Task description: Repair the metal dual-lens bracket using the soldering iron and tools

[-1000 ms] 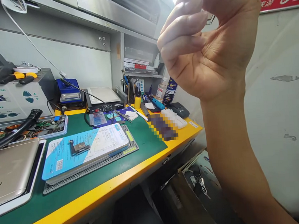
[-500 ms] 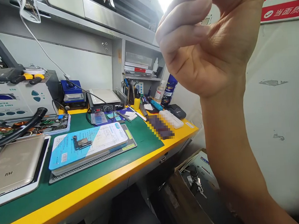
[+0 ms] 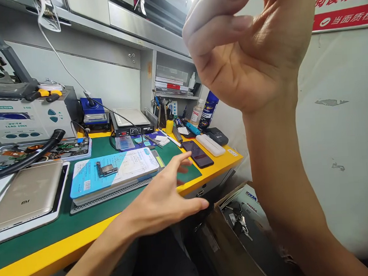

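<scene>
My left hand (image 3: 163, 196) reaches in from the lower left over the front edge of the bench. Its fingers and thumb are spread, with nothing between them. Just past its fingertips a dark smartphone (image 3: 198, 154) lies on the yellow border, apart from the hand. High and close to the camera is my right hand (image 3: 238, 54), its fingers curled in. The top frame edge cuts it off, so anything in its grip is hidden. A small phone part (image 3: 106, 168) rests on a blue and white box (image 3: 132, 160), left of my left hand.
At left lie a gold phone back cover (image 3: 27, 195) and a tray of circuit boards (image 3: 74, 150), crossed by a black hose (image 3: 31, 159). Behind stand a soldering station (image 3: 21, 115) and a heating plate (image 3: 132, 120). A white case (image 3: 210, 145) lies beside the smartphone. Below sits a cardboard box (image 3: 222, 232).
My left hand has come into view from the lower left and extends toward the smartphone. My right hand stays raised and curled, a little further left in view. The camera view has shifted slightly.
</scene>
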Motion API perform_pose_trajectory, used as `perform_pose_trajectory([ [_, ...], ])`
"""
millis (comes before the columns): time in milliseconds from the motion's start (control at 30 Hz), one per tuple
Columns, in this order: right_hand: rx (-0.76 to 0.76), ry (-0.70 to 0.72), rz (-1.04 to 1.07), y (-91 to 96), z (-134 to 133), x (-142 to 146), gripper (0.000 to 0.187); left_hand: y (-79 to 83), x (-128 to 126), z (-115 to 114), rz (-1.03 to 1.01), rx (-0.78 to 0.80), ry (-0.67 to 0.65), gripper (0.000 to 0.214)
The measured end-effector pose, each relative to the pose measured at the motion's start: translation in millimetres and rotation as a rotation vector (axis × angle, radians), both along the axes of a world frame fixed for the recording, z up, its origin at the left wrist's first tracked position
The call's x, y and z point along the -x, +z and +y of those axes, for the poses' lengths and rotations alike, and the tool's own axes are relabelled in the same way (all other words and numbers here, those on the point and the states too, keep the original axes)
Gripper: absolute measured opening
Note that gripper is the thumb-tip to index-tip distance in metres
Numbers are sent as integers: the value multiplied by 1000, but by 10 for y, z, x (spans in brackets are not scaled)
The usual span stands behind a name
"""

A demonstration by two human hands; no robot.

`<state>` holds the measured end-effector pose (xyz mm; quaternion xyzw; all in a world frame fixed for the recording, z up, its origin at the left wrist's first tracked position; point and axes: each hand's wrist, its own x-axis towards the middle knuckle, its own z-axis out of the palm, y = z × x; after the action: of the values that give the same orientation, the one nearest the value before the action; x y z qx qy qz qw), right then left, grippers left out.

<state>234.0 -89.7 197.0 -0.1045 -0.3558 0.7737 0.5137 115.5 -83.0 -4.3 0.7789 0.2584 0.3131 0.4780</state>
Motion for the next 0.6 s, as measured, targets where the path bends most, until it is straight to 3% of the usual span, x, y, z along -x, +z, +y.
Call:
perform_pose_trajectory([
  [67,-116,15,-27,-4,2,38,31,-15,-301,107,-36,-130,-91,116],
  [167,-106,51,-1,-24,3,91,32,-44,-766,191,0,-179,-198,132],
  [200,-101,53,9,-31,2,101,31,-45,-893,193,11,-198,-236,126],
  [233,-94,48,8,-37,3,105,30,-44,-994,180,29,-221,-279,106],
  [300,-100,27,-12,-46,10,84,27,-62,-1108,102,86,-260,-352,46],
  [333,-117,15,-30,-49,16,59,26,-96,-1119,37,122,-283,-354,37],
  [367,-139,1,-53,-52,23,26,26,-158,-1102,-43,159,-312,-347,51],
  [467,-194,-68,-137,-59,45,-101,29,-554,-908,-330,284,-392,-309,59],
  [600,-199,-177,-256,-74,68,-230,35,-1398,-414,-631,519,-374,-262,46],
])
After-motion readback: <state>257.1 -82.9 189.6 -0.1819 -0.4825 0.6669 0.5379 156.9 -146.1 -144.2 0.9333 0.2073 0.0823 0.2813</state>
